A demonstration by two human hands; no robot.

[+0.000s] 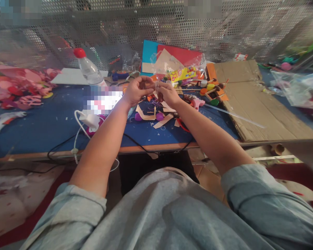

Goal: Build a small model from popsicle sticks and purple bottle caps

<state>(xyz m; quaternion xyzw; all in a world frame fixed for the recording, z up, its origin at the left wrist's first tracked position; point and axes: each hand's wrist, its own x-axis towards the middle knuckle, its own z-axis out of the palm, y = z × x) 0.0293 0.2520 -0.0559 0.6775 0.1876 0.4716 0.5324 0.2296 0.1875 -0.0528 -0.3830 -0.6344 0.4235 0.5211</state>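
My left hand point(137, 91) and my right hand point(168, 93) meet above the middle of the blue table. Both have their fingers bent into a pinch, fingertips almost touching. Something small and pale, perhaps clear, shows between them, but its kind cannot be made out. Under the hands lie cut pale strips point(163, 121), purple round pieces point(160, 116) and small scraps. A pink glue gun point(197, 103) rests just right of my right forearm. Close to my left hand is a bright, blurred-out screen point(104, 104).
A bottle with a red cap point(90, 71) stands back left, by pink cut-outs point(15, 86). Coloured sheets point(169, 59) and a plastic bag lean at the back. Cardboard point(261, 104) covers the right. White cables point(75, 139) and a plug adapter point(90, 121) lie near my left forearm.
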